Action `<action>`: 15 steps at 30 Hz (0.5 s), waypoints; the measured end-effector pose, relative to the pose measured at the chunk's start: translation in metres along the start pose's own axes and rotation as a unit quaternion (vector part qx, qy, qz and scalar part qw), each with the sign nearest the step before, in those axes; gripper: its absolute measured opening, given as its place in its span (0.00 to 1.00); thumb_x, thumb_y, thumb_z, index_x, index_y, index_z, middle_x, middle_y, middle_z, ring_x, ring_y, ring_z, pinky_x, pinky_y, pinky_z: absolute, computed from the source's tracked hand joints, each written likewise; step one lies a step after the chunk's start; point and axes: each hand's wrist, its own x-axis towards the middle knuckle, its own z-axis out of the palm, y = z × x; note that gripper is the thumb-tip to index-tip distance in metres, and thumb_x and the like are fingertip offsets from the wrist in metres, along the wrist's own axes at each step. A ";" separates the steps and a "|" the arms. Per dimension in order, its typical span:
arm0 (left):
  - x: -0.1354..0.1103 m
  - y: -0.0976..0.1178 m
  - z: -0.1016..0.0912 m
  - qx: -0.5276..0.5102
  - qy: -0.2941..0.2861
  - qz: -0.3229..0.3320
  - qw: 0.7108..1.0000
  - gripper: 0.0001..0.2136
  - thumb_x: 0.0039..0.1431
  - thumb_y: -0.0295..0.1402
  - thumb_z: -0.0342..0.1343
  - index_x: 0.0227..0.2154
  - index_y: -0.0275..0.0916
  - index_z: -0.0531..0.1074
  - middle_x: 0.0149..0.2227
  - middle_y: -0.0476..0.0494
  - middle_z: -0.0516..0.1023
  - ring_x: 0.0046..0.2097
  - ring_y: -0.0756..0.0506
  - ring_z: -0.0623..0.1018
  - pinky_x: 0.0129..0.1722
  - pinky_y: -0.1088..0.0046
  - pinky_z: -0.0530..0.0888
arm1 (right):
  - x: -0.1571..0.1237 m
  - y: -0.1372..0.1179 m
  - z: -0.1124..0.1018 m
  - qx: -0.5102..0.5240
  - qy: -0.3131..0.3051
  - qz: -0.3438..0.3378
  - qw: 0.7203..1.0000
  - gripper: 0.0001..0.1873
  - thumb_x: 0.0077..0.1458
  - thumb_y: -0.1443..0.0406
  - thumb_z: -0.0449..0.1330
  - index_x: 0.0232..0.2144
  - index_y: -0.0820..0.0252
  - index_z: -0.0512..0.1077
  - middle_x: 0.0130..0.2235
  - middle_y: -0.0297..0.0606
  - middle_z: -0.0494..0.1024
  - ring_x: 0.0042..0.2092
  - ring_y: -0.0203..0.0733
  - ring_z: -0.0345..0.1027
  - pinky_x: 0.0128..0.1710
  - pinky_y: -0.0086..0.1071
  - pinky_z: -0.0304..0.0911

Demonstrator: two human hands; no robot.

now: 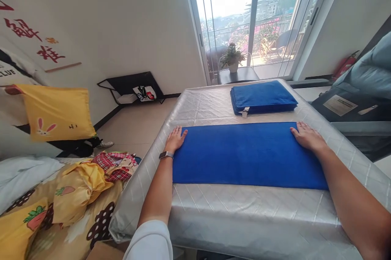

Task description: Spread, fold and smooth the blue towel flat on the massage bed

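A blue towel (244, 156) lies folded into a long, smooth rectangle on a table with a silvery quilted cover (244, 207). My left hand (175, 139) rests flat at its far left corner, fingers stretched out, with a watch on the wrist. At the far right corner lies my right hand (307, 134), also flat with the fingers extended. Neither hand grips the cloth. Just beyond the towel sits a neat stack of folded blue towels (262, 95), with a white tag sticking out at its near side.
Left of the table, a bed holds yellow cloth items (81, 188) and a red plaid cloth (117, 164). Another person holds up a yellow pillowcase-like cloth (58, 113). Beyond the table stands a chair bearing a potted plant (233, 59). A dark bag (345, 109) is at right.
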 end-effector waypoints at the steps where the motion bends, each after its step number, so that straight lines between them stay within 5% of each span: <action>1: 0.001 0.000 0.001 0.000 0.002 0.000 1.000 0.37 0.72 0.55 0.29 0.73 0.32 0.50 0.75 0.34 0.47 0.75 0.39 0.50 0.73 0.56 0.49 | 0.000 -0.001 0.000 -0.003 -0.002 -0.001 1.000 0.43 0.69 0.49 0.34 0.74 0.77 0.46 0.75 0.52 0.45 0.75 0.53 0.39 0.74 0.46 0.38; 11: -0.007 0.003 -0.002 0.011 0.040 -0.009 0.999 0.37 0.74 0.52 0.32 0.70 0.22 0.53 0.73 0.26 0.50 0.74 0.35 0.53 0.72 0.52 0.49 | -0.008 -0.003 -0.008 0.002 0.010 0.005 1.000 0.41 0.71 0.51 0.32 0.73 0.76 0.48 0.75 0.51 0.45 0.75 0.54 0.39 0.73 0.50 0.37; 15: -0.023 0.043 -0.011 0.014 0.075 0.053 0.996 0.36 0.74 0.53 0.30 0.71 0.29 0.55 0.74 0.32 0.51 0.75 0.37 0.51 0.73 0.56 0.48 | -0.021 -0.023 -0.017 0.002 0.051 -0.010 0.999 0.39 0.71 0.54 0.33 0.72 0.78 0.53 0.74 0.54 0.50 0.74 0.56 0.42 0.73 0.51 0.39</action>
